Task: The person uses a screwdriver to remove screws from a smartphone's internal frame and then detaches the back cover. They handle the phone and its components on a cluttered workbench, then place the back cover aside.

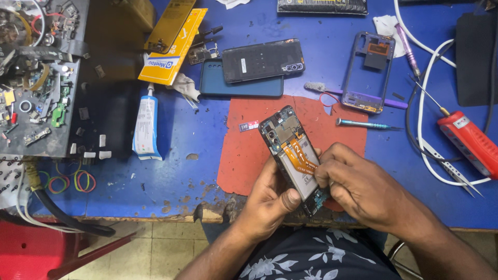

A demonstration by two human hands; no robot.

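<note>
An opened phone (288, 147), back cover off, shows its circuit board, an orange flex cable and a white battery. My left hand (270, 199) grips it from below and the left, thumb pressed on the lower edge. My right hand (358, 184) holds its right side, fingertips bent onto the battery near the orange cable. The phone is tilted over a red mat (244, 155) at the front of the blue table (176, 171).
A small memory card (249, 126) lies on the mat. A teal screwdriver (363, 124), purple phone frame (367, 72), dark phone on a blue case (262, 62), glue tube (145, 127), tweezers (448, 168), red tool (469, 140) and a parts tray (39, 78) surround the mat.
</note>
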